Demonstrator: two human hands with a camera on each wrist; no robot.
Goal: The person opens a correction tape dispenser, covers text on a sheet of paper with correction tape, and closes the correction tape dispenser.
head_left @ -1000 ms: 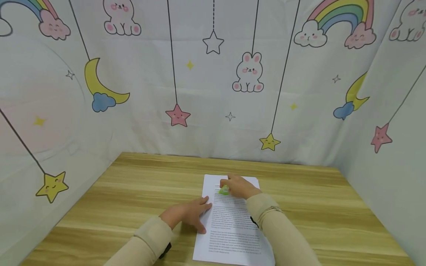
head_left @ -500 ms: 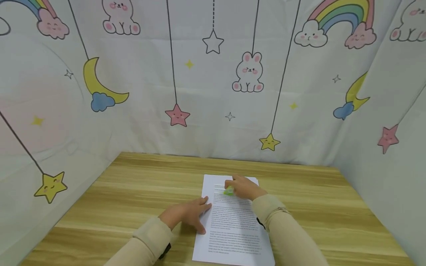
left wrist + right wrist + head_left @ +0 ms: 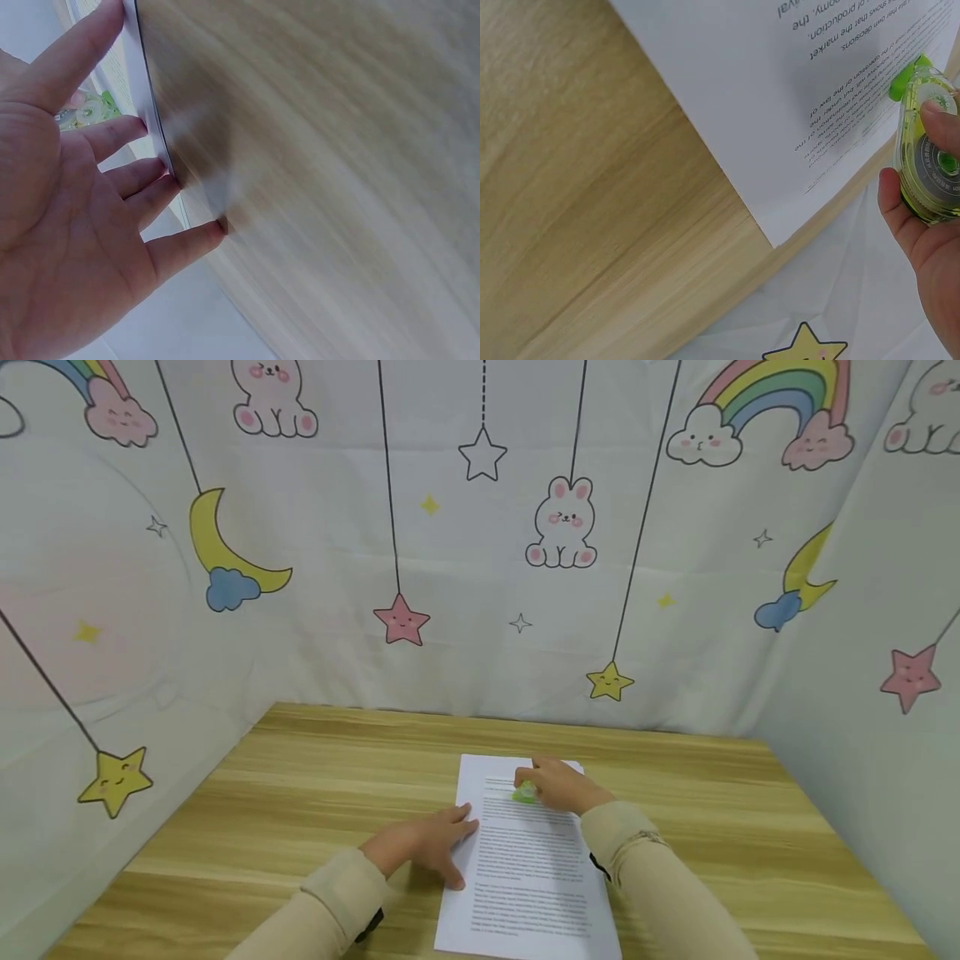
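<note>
My right hand (image 3: pixel 561 785) grips a clear green correction tape (image 3: pixel 524 792) near the top of a printed sheet (image 3: pixel 525 868). In the right wrist view, thumb and fingers pinch the correction tape (image 3: pixel 922 161), whose round reel shows through its case. Its green tip meets the lines of text, as far as I can tell. My left hand (image 3: pixel 429 845) lies at the sheet's left edge with fingers spread. The left wrist view has that hand's (image 3: pixel 75 202) straight fingers touching the paper edge (image 3: pixel 155 112) and the tabletop. Other sheets seem to lie under the top one.
The wood-grain table (image 3: pixel 315 777) extends on both sides of the paper. A white cloth backdrop (image 3: pixel 322 643) printed with stars, moons and rabbits rises behind the table and along its sides.
My right hand has slid a little to the right across the upper text, carrying the correction tape. The left hand and the paper have stayed in place.
</note>
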